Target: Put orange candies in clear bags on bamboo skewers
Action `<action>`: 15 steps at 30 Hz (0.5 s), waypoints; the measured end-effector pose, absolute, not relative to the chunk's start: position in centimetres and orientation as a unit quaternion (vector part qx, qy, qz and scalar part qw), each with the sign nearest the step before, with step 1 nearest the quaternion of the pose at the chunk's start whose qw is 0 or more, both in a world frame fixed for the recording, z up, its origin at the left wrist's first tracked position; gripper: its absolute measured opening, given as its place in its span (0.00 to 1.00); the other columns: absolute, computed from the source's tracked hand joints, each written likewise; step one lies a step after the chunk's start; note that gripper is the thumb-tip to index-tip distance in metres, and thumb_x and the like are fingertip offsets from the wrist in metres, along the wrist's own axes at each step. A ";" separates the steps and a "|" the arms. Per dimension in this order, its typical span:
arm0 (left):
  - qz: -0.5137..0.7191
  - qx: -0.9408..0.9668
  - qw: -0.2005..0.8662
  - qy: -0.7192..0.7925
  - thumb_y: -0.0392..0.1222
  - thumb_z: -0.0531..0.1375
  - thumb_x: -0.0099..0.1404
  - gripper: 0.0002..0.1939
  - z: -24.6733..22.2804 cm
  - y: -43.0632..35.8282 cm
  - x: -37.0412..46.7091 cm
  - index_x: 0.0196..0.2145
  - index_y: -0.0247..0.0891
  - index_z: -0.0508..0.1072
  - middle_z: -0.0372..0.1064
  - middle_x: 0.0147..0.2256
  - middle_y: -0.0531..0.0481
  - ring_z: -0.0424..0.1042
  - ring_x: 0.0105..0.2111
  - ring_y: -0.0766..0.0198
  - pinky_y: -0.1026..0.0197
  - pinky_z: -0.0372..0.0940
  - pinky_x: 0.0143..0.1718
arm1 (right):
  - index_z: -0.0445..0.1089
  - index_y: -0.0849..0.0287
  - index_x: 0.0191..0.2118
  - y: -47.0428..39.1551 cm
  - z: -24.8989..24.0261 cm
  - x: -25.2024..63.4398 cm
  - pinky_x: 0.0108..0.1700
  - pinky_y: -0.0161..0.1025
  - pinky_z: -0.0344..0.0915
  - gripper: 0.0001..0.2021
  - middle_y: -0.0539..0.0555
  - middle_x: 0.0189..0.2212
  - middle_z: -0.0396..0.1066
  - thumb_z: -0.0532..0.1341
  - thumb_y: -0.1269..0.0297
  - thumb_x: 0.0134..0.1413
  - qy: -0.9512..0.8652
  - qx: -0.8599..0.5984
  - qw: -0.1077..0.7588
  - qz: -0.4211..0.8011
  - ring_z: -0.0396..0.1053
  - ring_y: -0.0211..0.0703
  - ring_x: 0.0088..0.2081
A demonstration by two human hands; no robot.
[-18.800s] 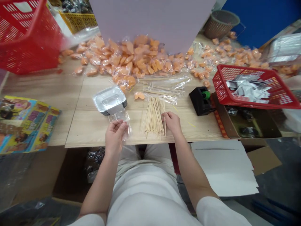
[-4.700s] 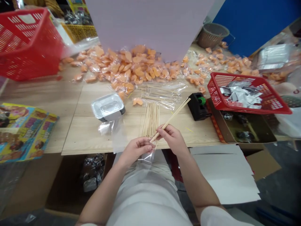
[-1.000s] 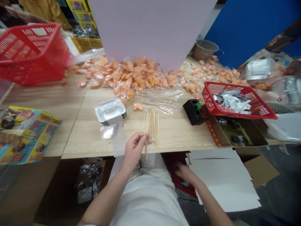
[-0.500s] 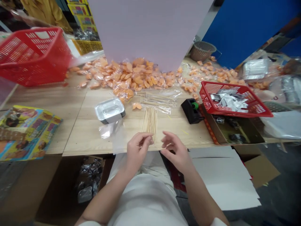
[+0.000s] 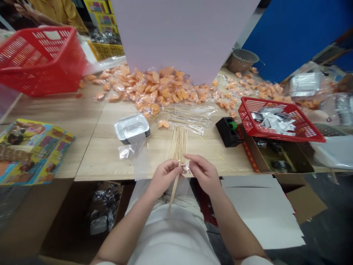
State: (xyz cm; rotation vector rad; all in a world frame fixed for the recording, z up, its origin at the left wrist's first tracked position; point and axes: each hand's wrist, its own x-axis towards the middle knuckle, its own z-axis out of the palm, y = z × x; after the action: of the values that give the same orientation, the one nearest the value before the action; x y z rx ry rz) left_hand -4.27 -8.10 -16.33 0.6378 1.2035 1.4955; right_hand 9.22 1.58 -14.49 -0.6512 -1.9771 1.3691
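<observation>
My left hand (image 5: 167,175) is closed in a pinch over the front edge of the table. A few thin wooden sticks (image 5: 173,193) slant down toward my lap from its fingertips. Between my two hands shows a small piece of clear plastic (image 5: 186,168), which the fingers of my right hand (image 5: 205,173) pinch; its exact shape is hard to make out. Just beyond my fingers lies a loose bundle of wooden sticks (image 5: 178,141) on the table. Left of the bundle, foil trays (image 5: 132,129) are stacked, with clear plastic bags (image 5: 128,151) in front.
Wrapped orange pieces (image 5: 165,88) are heaped at the back, before a pale panel. Bagged sticks (image 5: 190,119) lie nearer. To the right stand a tape dispenser (image 5: 227,131) and a red basket (image 5: 309,136) of sachets. Printed packaging (image 5: 35,151) and another red basket (image 5: 66,70) are left.
My hands have come together, the right moving in to the plastic. Several sticks now hang below my fingers where none showed before. The view has shifted slightly.
</observation>
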 end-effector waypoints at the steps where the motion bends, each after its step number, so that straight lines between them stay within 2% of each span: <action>1: 0.622 0.271 0.545 0.494 0.49 0.64 0.60 0.14 -16.3 -8.1 -4.4 0.33 0.34 0.75 0.72 0.29 0.50 0.70 0.28 0.68 0.63 0.66 0.35 | 0.76 0.52 0.45 1.6 -14.4 9.3 0.30 0.35 0.64 0.14 0.50 0.27 0.68 0.56 0.70 0.59 -0.774 -0.226 0.326 0.493 0.65 0.36 0.28; 4: 0.614 0.251 0.581 0.472 0.49 0.65 0.60 0.13 -16.4 -8.1 -4.6 0.33 0.35 0.75 0.73 0.30 0.50 0.71 0.29 0.67 0.62 0.66 0.36 | 0.77 0.50 0.43 1.7 -14.2 9.5 0.33 0.37 0.65 0.15 0.52 0.30 0.70 0.56 0.72 0.60 -0.807 -0.185 0.334 0.451 0.67 0.38 0.31; 6: 0.617 0.240 0.579 0.476 0.50 0.65 0.59 0.13 -16.4 -7.9 -4.7 0.33 0.35 0.74 0.73 0.30 0.50 0.72 0.30 0.66 0.62 0.66 0.35 | 0.75 0.49 0.48 1.5 -14.3 9.5 0.34 0.37 0.67 0.16 0.52 0.32 0.70 0.56 0.70 0.60 -0.796 -0.195 0.336 0.464 0.68 0.39 0.33; 8: 0.623 0.247 0.560 0.488 0.50 0.66 0.59 0.14 -16.4 -7.8 -4.7 0.32 0.35 0.74 0.72 0.28 0.51 0.71 0.28 0.67 0.63 0.65 0.33 | 0.68 0.48 0.57 1.4 -14.6 9.4 0.35 0.37 0.68 0.21 0.51 0.33 0.69 0.59 0.68 0.58 -0.764 -0.225 0.327 0.508 0.69 0.38 0.34; 10: 0.626 0.259 0.543 0.496 0.49 0.65 0.59 0.13 -16.4 -7.6 -4.6 0.32 0.35 0.74 0.71 0.26 0.52 0.70 0.27 0.67 0.64 0.65 0.32 | 0.63 0.49 0.61 1.3 -15.0 9.2 0.33 0.36 0.69 0.25 0.50 0.32 0.69 0.61 0.65 0.57 -0.725 -0.257 0.307 0.561 0.69 0.37 0.32; 12: 0.627 0.269 0.542 0.491 0.49 0.65 0.60 0.13 -16.4 -7.6 -4.5 0.33 0.35 0.74 0.71 0.26 0.52 0.70 0.27 0.67 0.63 0.65 0.33 | 0.68 0.52 0.56 1.3 -15.3 9.2 0.33 0.36 0.68 0.20 0.51 0.32 0.69 0.60 0.64 0.58 -0.707 -0.279 0.291 0.582 0.69 0.37 0.31; 15: 0.620 0.283 0.559 0.472 0.49 0.65 0.61 0.13 -16.3 -7.8 -4.6 0.34 0.35 0.75 0.73 0.29 0.50 0.71 0.29 0.66 0.62 0.66 0.36 | 0.75 0.53 0.48 1.6 -15.3 9.3 0.33 0.36 0.67 0.13 0.52 0.32 0.70 0.58 0.66 0.60 -0.728 -0.282 0.304 0.547 0.68 0.37 0.32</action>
State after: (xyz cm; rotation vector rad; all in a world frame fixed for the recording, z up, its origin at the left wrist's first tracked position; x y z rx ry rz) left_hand -4.57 -7.81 -16.33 0.6669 1.1118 1.4627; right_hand 9.33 1.56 -15.28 -0.7481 -1.9278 1.4482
